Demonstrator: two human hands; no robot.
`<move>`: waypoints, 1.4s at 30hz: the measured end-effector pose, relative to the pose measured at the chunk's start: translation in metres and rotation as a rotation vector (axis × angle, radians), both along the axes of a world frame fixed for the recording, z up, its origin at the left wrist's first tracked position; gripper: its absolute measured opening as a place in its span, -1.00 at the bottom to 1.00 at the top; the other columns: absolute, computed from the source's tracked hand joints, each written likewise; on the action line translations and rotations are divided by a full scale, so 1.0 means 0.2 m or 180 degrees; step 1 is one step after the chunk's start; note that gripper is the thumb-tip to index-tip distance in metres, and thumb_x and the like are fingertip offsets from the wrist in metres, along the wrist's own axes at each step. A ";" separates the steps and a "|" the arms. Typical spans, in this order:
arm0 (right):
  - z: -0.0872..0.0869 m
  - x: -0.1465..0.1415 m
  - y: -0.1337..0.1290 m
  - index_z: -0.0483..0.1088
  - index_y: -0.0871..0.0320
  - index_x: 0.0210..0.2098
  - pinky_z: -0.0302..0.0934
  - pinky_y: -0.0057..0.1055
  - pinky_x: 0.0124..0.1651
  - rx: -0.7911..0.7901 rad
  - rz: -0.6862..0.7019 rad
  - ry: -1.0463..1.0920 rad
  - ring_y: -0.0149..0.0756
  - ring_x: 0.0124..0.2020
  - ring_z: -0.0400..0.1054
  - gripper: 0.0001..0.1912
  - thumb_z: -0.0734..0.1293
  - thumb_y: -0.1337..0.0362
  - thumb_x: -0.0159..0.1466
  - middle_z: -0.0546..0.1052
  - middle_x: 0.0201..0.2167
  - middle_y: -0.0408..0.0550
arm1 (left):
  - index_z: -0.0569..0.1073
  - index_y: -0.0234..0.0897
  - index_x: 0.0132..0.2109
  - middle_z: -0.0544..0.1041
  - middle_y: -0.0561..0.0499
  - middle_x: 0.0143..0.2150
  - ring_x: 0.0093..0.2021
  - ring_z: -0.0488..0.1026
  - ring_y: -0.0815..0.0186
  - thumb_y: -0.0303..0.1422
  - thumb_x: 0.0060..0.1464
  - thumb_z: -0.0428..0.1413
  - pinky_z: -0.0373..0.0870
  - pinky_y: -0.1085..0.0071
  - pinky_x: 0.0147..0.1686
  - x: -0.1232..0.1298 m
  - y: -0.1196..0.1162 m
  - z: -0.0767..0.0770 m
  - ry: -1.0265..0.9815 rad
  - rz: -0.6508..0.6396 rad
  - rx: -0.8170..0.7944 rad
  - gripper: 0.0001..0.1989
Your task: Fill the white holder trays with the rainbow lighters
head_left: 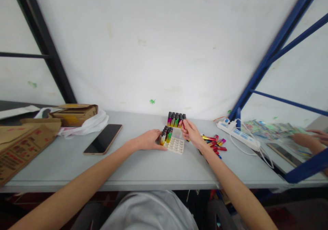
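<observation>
A white tray (pixel 175 145) with rows of round-cornered sockets lies on the table in front of me. Several lighters (pixel 168 134) with black tops and shiny coloured bodies stand upright in its left part. My left hand (pixel 151 139) grips the tray's left end, thumb along the front edge and fingers behind. Pinched in my right hand (pixel 191 131) is a lighter (pixel 180 124), mostly covered by the fingers, above the tray's far right. Behind the tray stands a tight block of upright lighters (pixel 176 118). Loose lighters (pixel 214 144) lie piled beside my right forearm.
A phone (pixel 104 139) and opened cardboard boxes (pixel 74 115) lie to the left, with a white plastic bag (pixel 98 120). At right are a power strip (pixel 239 134) with cables and a blue metal frame (pixel 261 71). Beyond it, another person's hands (pixel 311 139) work near a phone.
</observation>
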State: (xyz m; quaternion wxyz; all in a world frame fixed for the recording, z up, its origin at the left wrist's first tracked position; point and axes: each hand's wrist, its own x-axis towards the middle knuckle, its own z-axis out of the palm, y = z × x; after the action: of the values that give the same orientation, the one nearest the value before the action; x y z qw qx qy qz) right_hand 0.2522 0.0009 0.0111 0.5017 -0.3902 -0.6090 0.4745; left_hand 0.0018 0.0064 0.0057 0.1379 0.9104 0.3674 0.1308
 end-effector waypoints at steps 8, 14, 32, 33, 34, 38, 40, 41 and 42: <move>-0.08 -0.06 -0.01 0.18 0.08 -0.60 -0.02 -0.40 -0.50 0.0755 -0.0714 -0.1148 -0.39 -0.58 0.06 -0.39 0.22 -0.26 0.31 0.19 -0.66 -0.21 | 0.50 -0.29 -0.16 0.56 -0.11 -0.19 -0.18 0.50 0.06 0.14 0.03 0.25 0.38 0.27 -0.16 0.00 0.01 -0.01 -0.0068 -0.0034 0.0004 -0.46; -0.10 -0.04 -0.01 0.05 0.07 -0.66 -0.19 -0.39 -0.49 0.0932 -0.1147 -0.1531 -0.43 -0.57 -0.08 -0.48 0.23 -0.11 0.25 0.03 -0.68 -0.24 | 0.50 -0.29 -0.15 0.56 -0.11 -0.17 -0.17 0.51 0.08 0.14 0.05 0.24 0.40 0.28 -0.14 0.00 0.01 -0.01 0.0034 -0.0036 0.0007 -0.45; -0.08 -0.04 -0.03 0.06 0.07 -0.62 -0.15 -0.38 -0.45 0.1204 -0.1070 -0.1597 -0.41 -0.55 -0.03 -0.52 0.19 -0.08 0.27 0.09 -0.65 -0.23 | 0.48 -0.27 -0.16 0.56 -0.07 -0.20 -0.21 0.51 0.09 0.18 0.01 0.24 0.39 0.30 -0.22 -0.01 0.01 -0.01 -0.0057 0.0026 0.0019 -0.43; -0.08 -0.04 -0.03 0.07 0.07 -0.61 -0.15 -0.38 -0.44 0.1247 -0.1059 -0.1617 -0.41 -0.55 -0.02 -0.53 0.18 -0.08 0.28 0.10 -0.65 -0.23 | 0.48 -0.27 -0.16 0.56 -0.07 -0.20 -0.21 0.51 0.10 0.17 0.01 0.25 0.39 0.30 -0.22 -0.01 0.00 -0.01 -0.0052 0.0017 0.0013 -0.43; -0.07 -0.04 -0.03 0.08 0.07 -0.61 -0.14 -0.38 -0.44 0.1295 -0.1049 -0.1637 -0.40 -0.55 -0.01 -0.53 0.18 -0.07 0.29 0.11 -0.65 -0.23 | 0.48 -0.28 -0.16 0.56 -0.07 -0.20 -0.22 0.51 0.11 0.17 0.01 0.25 0.39 0.30 -0.22 0.00 0.00 -0.01 -0.0052 0.0017 0.0002 -0.43; -0.06 -0.04 -0.05 0.25 0.10 -0.44 -0.03 -0.40 -0.41 0.1398 -0.0818 -0.1680 -0.38 -0.52 0.10 -0.57 0.19 -0.08 0.38 0.23 -0.59 -0.24 | 0.49 -0.28 -0.14 0.56 -0.08 -0.19 -0.19 0.51 0.11 0.16 0.01 0.25 0.41 0.30 -0.19 0.00 0.00 -0.01 -0.0069 0.0009 -0.0029 -0.43; -0.05 -0.04 -0.06 0.32 0.10 -0.27 0.05 -0.41 -0.39 0.1374 -0.0603 -0.1629 -0.35 -0.51 0.18 -0.63 0.18 -0.07 0.43 0.32 -0.54 -0.23 | 0.50 -0.29 -0.12 0.57 -0.09 -0.17 -0.17 0.52 0.09 0.16 0.03 0.24 0.41 0.28 -0.16 0.00 0.01 -0.01 -0.0063 -0.0018 -0.0012 -0.42; -0.04 -0.04 -0.06 0.32 0.09 -0.21 0.08 -0.41 -0.39 0.1359 -0.0487 -0.1604 -0.34 -0.50 0.21 -0.64 0.16 -0.06 0.46 0.35 -0.53 -0.22 | 0.50 -0.29 -0.11 0.57 -0.10 -0.16 -0.16 0.52 0.08 0.16 0.03 0.24 0.41 0.28 -0.14 -0.01 0.01 -0.01 -0.0072 -0.0042 -0.0006 -0.42; -0.03 -0.04 -0.07 0.32 0.08 -0.19 0.10 -0.41 -0.39 0.1365 -0.0384 -0.1587 -0.33 -0.50 0.24 -0.65 0.14 -0.05 0.48 0.36 -0.52 -0.21 | 0.51 -0.30 -0.10 0.57 -0.11 -0.15 -0.15 0.52 0.07 0.16 0.04 0.24 0.41 0.27 -0.13 -0.01 0.01 -0.01 -0.0088 -0.0059 0.0001 -0.42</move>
State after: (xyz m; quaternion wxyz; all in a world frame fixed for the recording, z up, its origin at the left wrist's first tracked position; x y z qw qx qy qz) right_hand 0.2447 -0.0128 0.0046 0.4351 -0.4152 -0.7748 0.1948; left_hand 0.0007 0.0084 0.0028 0.1440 0.9119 0.3570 0.1422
